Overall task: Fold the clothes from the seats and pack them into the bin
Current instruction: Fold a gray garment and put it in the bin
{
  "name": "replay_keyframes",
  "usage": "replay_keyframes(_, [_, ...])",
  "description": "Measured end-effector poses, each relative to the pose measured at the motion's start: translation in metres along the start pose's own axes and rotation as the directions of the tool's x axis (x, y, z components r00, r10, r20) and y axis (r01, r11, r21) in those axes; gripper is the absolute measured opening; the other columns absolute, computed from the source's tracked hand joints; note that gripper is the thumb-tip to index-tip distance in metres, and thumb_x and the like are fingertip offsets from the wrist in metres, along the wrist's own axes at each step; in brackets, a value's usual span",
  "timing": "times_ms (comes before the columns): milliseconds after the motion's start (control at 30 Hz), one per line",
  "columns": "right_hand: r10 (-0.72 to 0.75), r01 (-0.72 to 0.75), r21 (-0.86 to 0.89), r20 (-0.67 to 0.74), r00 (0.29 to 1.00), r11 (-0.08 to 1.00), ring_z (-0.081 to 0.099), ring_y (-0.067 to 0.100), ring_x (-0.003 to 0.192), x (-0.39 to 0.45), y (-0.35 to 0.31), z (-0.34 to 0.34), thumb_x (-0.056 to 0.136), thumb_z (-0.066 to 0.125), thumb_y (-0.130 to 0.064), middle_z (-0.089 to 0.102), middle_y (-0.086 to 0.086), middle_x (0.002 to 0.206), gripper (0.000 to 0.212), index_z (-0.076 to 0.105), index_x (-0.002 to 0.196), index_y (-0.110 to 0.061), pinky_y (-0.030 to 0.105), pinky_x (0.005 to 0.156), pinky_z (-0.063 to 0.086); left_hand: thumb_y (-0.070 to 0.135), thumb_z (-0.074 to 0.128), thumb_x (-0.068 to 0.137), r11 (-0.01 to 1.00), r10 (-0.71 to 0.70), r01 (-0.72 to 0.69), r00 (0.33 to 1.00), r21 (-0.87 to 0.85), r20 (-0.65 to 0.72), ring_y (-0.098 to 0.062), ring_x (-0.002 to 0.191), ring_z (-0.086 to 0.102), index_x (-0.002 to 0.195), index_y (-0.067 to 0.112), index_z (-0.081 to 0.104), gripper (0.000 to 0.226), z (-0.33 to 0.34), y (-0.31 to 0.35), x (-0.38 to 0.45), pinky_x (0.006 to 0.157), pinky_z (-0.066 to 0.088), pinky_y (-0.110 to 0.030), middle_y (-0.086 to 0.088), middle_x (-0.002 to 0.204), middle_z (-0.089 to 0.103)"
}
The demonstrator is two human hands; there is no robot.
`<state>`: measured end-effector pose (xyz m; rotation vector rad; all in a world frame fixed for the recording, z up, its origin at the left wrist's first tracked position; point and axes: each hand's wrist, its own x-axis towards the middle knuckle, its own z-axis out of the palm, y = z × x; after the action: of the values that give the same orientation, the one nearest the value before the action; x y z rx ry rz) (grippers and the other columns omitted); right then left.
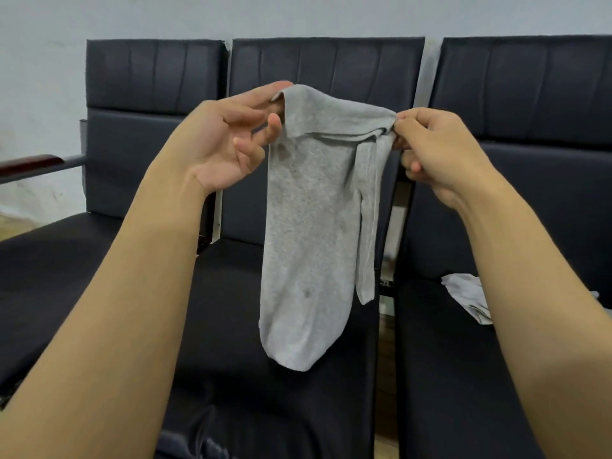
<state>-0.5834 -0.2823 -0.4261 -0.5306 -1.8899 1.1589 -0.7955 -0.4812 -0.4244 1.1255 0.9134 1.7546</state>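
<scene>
A grey garment [308, 226] hangs in the air in front of the middle seat [231, 326], folded over at its top edge. My left hand [228, 140] holds its upper left corner between fingertips and thumb, the other fingers spread. My right hand [437, 150] pinches the bunched upper right corner. A narrow strip of the garment dangles below the right hand. A second light grey piece of clothing [463, 296] lies crumpled on the right seat [447, 376], partly hidden by my right forearm. No bin is in view.
Three dark padded seats stand side by side against a pale wall [298, 14]. The left seat [49, 260] has a wooden-topped armrest [33, 162] at its far left. Narrow gaps between the seats show the floor.
</scene>
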Motion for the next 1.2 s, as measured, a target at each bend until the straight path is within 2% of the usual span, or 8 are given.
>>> replay_keyframes(300, [-0.062,0.068,0.056,-0.101,0.993,0.996,0.044,0.005,0.046,0.006,-0.001,0.022,0.107,0.047,-0.023,0.076,0.013,0.103,0.019,0.065,0.111,-0.02,0.021,0.044,0.036,-0.004,0.031,0.101,0.987,0.122,-0.111,0.989,0.12,-0.083,-0.003,0.078,0.061,0.146,0.011,0.058,0.055,0.011,0.016,0.001,0.042,0.034,-0.012,0.001,0.131,0.065])
replay_keyframes(400, [-0.046,0.049,-0.243,0.015,0.999,0.969,0.057,0.008,0.062,0.004,0.037,0.043,0.105,0.052,-0.031,0.067,-0.005,0.098,0.013,0.057,0.117,-0.028,0.023,0.049,0.046,0.002,0.038,0.105,0.935,0.022,0.095,0.947,0.343,-0.322,-0.011,0.081,0.074,0.15,0.016,0.053,0.049,-0.008,-0.022,0.017,0.044,0.037,-0.015,0.0,0.139,0.066])
replay_keyframes(467, [0.011,0.096,-0.452,0.228,0.974,0.887,0.066,0.012,0.071,0.0,0.07,0.053,0.105,0.054,-0.036,0.062,-0.005,0.112,0.028,0.049,0.132,-0.032,0.029,0.058,0.054,0.011,0.045,0.108,0.744,-0.171,0.379,0.904,0.551,-0.391,-0.015,0.089,0.079,0.156,0.027,0.045,0.05,-0.025,-0.054,0.018,0.044,0.04,-0.018,0.0,0.15,0.056])
replay_keyframes(633, [0.149,0.284,-0.616,0.556,0.818,0.735,0.065,0.014,0.115,-0.024,0.115,0.068,0.102,0.062,-0.039,0.066,-0.01,0.13,0.03,0.057,0.13,-0.033,0.032,0.095,0.053,0.025,0.058,0.107,0.286,-0.648,0.608,0.692,0.74,-0.318,-0.014,0.101,0.077,0.144,0.034,0.056,0.038,-0.05,-0.1,-0.001,0.061,0.049,-0.023,0.01,0.138,0.063])
replay_keyframes(833, [0.518,0.525,-0.633,0.771,0.37,0.568,0.057,0.013,0.101,-0.103,0.161,0.104,0.083,0.075,-0.063,0.061,-0.012,0.119,0.057,0.056,0.129,-0.035,0.035,0.086,0.05,0.027,0.069,0.1,0.06,-0.818,0.687,0.449,0.724,-0.359,-0.012,0.09,0.074,0.133,0.031,0.066,0.032,-0.083,-0.146,-0.028,0.055,0.043,-0.019,0.005,0.127,0.074])
replay_keyframes(933, [0.418,0.634,-0.594,0.803,0.425,0.495,0.055,0.018,0.095,-0.11,0.176,0.117,0.092,0.068,-0.042,0.054,-0.011,0.098,0.023,0.061,0.112,-0.033,0.028,0.063,0.034,0.027,0.07,0.1,0.003,-0.875,0.692,0.351,0.722,-0.332,-0.011,0.091,0.072,0.138,0.028,0.061,0.038,-0.088,-0.161,-0.037,0.055,0.042,-0.018,0.001,0.128,0.074])
replay_keyframes(1033, [0.313,0.483,-0.589,0.784,0.536,0.648,0.053,0.011,0.071,-0.085,0.168,0.116,0.092,0.062,-0.038,0.053,-0.013,0.071,0.016,0.063,0.088,-0.023,0.033,0.063,0.042,0.021,0.075,0.096,0.05,-0.912,0.642,0.342,0.765,-0.227,-0.011,0.096,0.071,0.14,0.034,0.057,0.049,-0.081,-0.16,-0.036,0.056,0.04,-0.018,0.0,0.13,0.073])
replay_keyframes(1200, [0.256,0.116,-0.443,0.69,0.677,0.889,0.053,0.002,0.055,-0.045,0.136,0.09,0.101,0.065,-0.034,0.059,-0.017,0.057,0.018,0.075,0.099,-0.02,0.023,0.063,0.047,0.031,0.085,0.088,0.139,-0.826,0.436,0.547,0.889,-0.14,-0.006,0.07,0.065,0.121,0.02,0.073,0.037,-0.052,-0.144,-0.012,0.061,0.041,-0.022,-0.007,0.104,0.077])
